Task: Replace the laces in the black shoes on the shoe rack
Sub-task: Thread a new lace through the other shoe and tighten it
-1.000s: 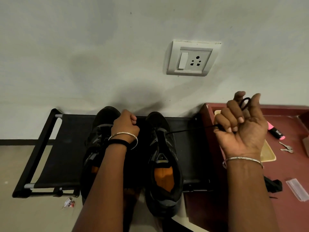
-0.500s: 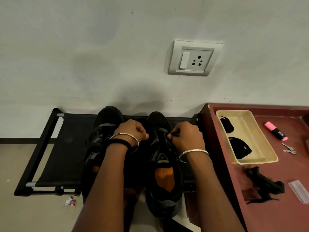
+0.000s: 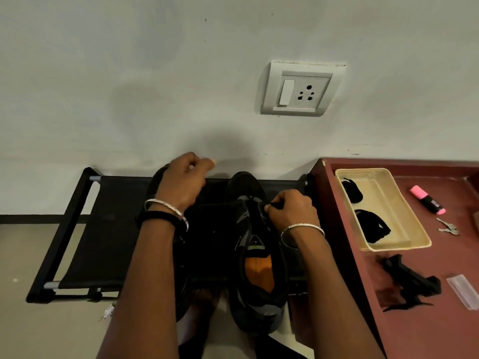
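Two black shoes stand on the black shoe rack [image 3: 108, 229]. The right shoe [image 3: 259, 281] shows an orange insole. My right hand [image 3: 291, 212] pinches a black lace [image 3: 274, 204] at that shoe's upper eyelets. My left hand [image 3: 181, 182] is raised over the toe of the left shoe [image 3: 156, 178], thumb and forefinger pinched together. The lace running from it is lost against the dark rack. My left forearm hides most of the left shoe.
A maroon table [image 3: 440, 332] to the right carries a cream tray [image 3: 370, 248] with black lace bundles [image 3: 373, 226], a loose black bundle [image 3: 409, 281], a pink highlighter [image 3: 427, 199], keys [image 3: 447, 226] and a clear plastic strip [image 3: 464, 291]. A wall socket [image 3: 300, 89] is above.
My right hand came down from a raised pull beside the table to the right shoe's eyelets. My left hand has lifted from between the shoes up toward the wall.
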